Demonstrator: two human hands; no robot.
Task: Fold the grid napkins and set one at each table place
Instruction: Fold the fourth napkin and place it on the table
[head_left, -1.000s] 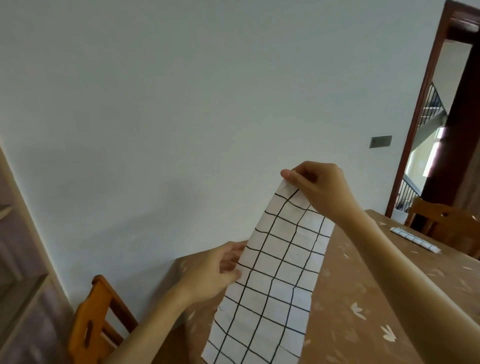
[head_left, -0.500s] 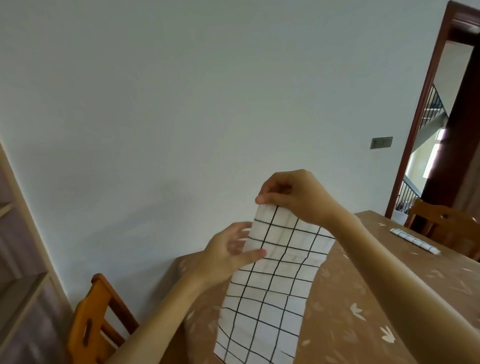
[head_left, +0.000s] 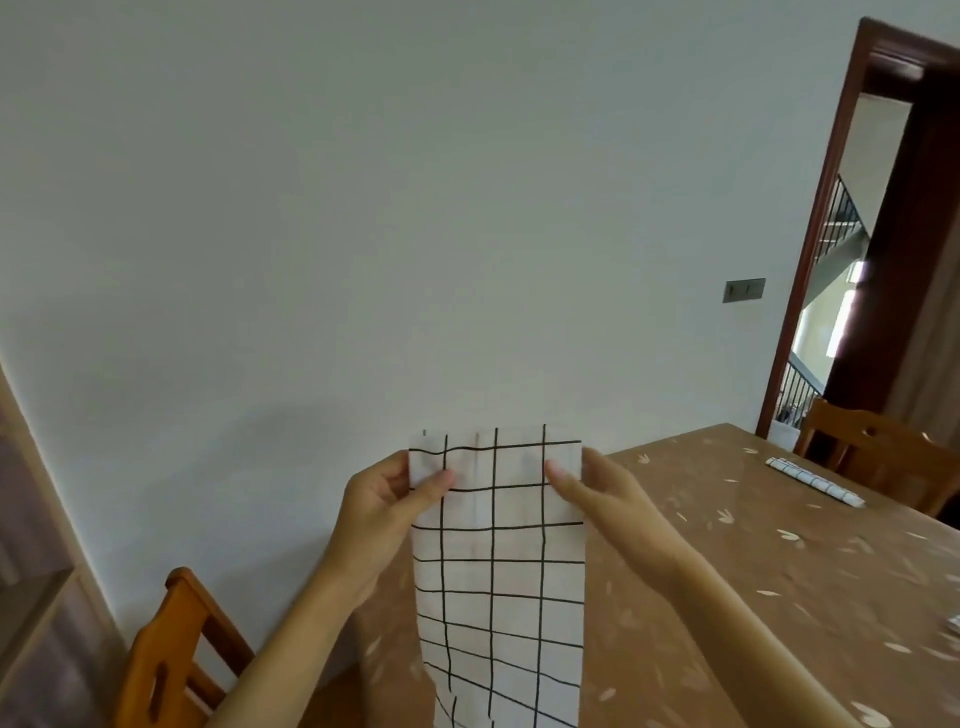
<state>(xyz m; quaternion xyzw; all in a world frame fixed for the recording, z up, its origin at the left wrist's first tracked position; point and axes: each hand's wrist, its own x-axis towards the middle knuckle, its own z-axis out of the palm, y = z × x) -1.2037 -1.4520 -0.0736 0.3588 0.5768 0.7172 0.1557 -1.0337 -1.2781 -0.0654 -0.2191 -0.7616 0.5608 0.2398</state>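
Note:
A white napkin with a black grid (head_left: 498, 571) hangs as a long narrow strip in front of me, above the table's near left part. My left hand (head_left: 387, 506) pinches its upper left corner, thumb on the front. My right hand (head_left: 597, 488) pinches the upper right corner the same way. The strip's lower end runs out of the bottom of the view. A second grid napkin (head_left: 813, 480), folded into a narrow bar, lies on the table at the far right, in front of a chair.
The table (head_left: 753, 571) wears a brown cloth with pale leaf marks. An orange wooden chair (head_left: 171, 654) stands at the lower left, another wooden chair (head_left: 883, 457) at the far right. A plain wall is ahead; a dark-framed doorway (head_left: 857, 234) opens at right.
The napkin was held slanted, right hand high and left hand lower on its edge. Now both hands are level at the top corners and the strip hangs straight.

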